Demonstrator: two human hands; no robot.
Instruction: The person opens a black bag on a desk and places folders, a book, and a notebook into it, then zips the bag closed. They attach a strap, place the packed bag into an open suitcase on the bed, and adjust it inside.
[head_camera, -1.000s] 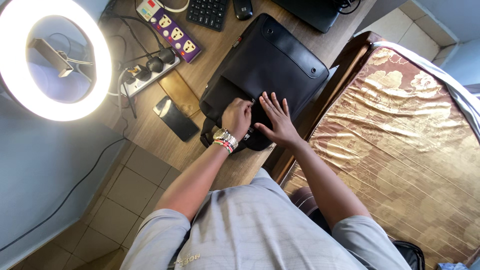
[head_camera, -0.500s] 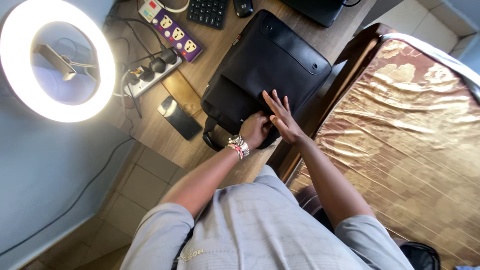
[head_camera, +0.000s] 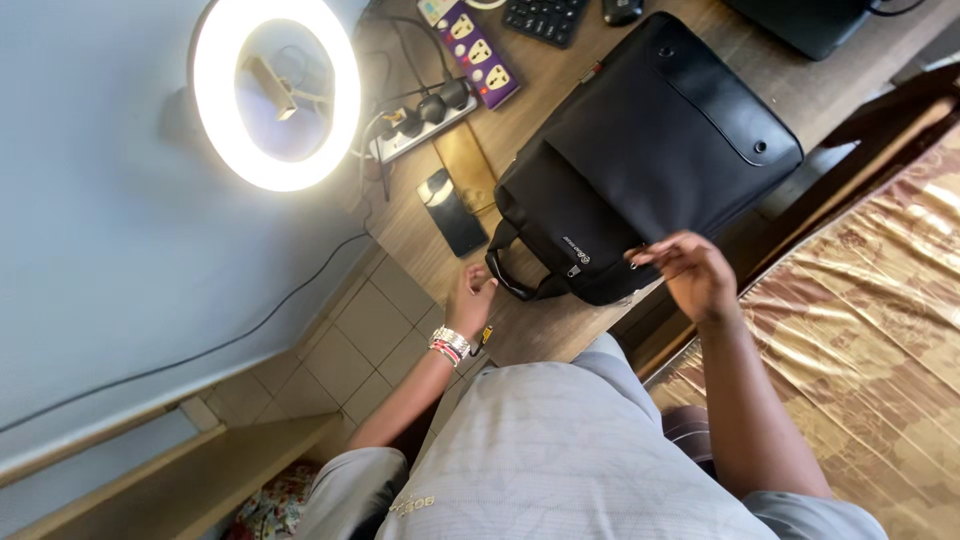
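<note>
The black laptop bag (head_camera: 640, 160) lies flat on the wooden desk (head_camera: 420, 225), its near edge just beyond my fingertips. My left hand (head_camera: 470, 297) hangs loosely curled and empty beside the carry handle (head_camera: 510, 275); my right hand (head_camera: 695, 272) pinches at the near corner, perhaps a zipper pull, though I cannot tell. I judge it soft-sided yet padded, moderately heavy, best taken by that handle; a ring light (head_camera: 277, 92) glows farther off.

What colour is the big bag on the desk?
Black: the flat fabric laptop bag with a carry handle shows clearly in the head view.

Left hand (head_camera: 470, 297) loosely curled, fingers bent upward, wrist banded with bracelets, forearm angled in from below, right hand (head_camera: 692, 272) palm down, fingers drooping, forearm extended forward
</note>
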